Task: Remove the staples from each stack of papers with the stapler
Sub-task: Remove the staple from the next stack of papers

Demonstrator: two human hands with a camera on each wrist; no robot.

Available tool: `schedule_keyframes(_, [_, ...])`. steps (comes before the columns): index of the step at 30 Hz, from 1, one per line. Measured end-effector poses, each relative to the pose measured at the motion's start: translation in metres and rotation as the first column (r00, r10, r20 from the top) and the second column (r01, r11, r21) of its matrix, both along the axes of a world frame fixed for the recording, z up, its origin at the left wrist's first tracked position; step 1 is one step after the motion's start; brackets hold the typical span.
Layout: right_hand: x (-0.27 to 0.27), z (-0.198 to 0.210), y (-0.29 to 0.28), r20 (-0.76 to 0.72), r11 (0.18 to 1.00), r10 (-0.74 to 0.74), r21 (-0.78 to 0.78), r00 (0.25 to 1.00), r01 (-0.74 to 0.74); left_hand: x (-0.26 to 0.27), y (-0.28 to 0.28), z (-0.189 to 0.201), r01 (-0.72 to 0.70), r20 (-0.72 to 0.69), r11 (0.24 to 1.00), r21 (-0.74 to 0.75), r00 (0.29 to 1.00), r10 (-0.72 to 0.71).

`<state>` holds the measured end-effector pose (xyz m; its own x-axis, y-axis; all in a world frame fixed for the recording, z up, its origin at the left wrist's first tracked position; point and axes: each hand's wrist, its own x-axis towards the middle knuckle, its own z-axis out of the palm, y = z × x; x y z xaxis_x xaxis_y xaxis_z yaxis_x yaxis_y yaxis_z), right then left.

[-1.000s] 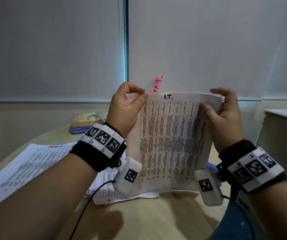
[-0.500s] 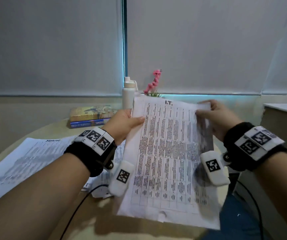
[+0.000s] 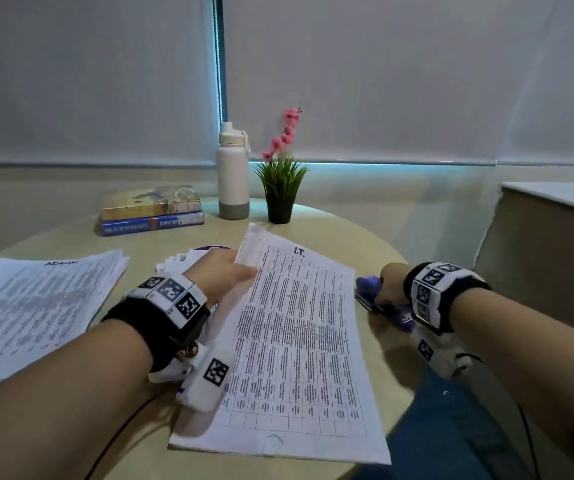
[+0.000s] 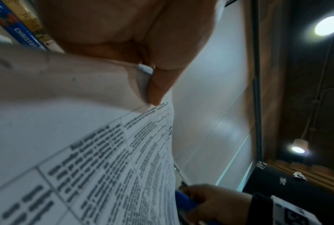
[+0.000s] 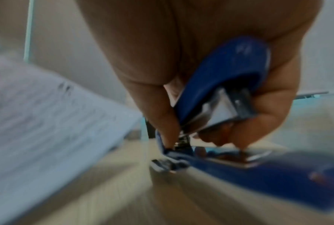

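A stack of printed papers headed "I.T." (image 3: 292, 341) lies on the round table in front of me. My left hand (image 3: 221, 275) pinches its far left corner between thumb and fingers; the left wrist view shows my thumb (image 4: 162, 79) pressed on the paper stack (image 4: 96, 152) there. To the right of the stack, my right hand (image 3: 391, 284) grips a blue stapler (image 3: 370, 287) at the table's right edge. In the blurred right wrist view my fingers (image 5: 162, 97) curl round the blue stapler (image 5: 220, 85), whose top stands lifted from its base.
Another paper stack headed "ADMIN" (image 3: 32, 306) lies at the left, with more sheets (image 3: 178, 263) behind my left hand. Two books (image 3: 152, 209), a white bottle (image 3: 233, 171) and a potted plant (image 3: 280, 181) stand at the table's far side. A counter (image 3: 552, 216) is at the right.
Both hands held the I.T. stack up a second ago. The stack has come down onto the table; my right hand let go of it and moved right onto the blue stapler.
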<state>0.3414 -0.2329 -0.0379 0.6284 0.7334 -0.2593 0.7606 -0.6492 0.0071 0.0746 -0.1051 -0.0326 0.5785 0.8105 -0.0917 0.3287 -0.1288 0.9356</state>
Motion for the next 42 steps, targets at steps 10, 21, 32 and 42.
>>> schedule_keyframes(10, [-0.034, 0.058, 0.021, -0.615, 0.320, 0.500, 0.786, 0.610, 0.530, 0.010, -0.008, -0.007, 0.016, 0.055, 0.998, -0.064, 0.998, -0.013])
schedule_keyframes(21, [-0.111, 0.060, 0.050, -0.621, 0.062, 0.542, 0.701, 0.566, 0.710, 0.016, -0.021, -0.001, 0.147, 0.095, 0.980, -0.130, 0.986, -0.136])
schedule_keyframes(32, [-0.129, 0.051, 0.057, -0.426, 0.032, 0.515, 0.877, 0.744, 0.480, 0.019, -0.030, 0.003, 0.184, 0.152, 0.977, -0.112, 0.974, -0.166])
schedule_keyframes(42, [-0.133, 0.054, 0.058, -0.370, -0.014, 0.513, 0.898, 0.774, 0.439, 0.019, -0.034, 0.003, 0.209, 0.170, 0.975, -0.071, 0.966, -0.195])
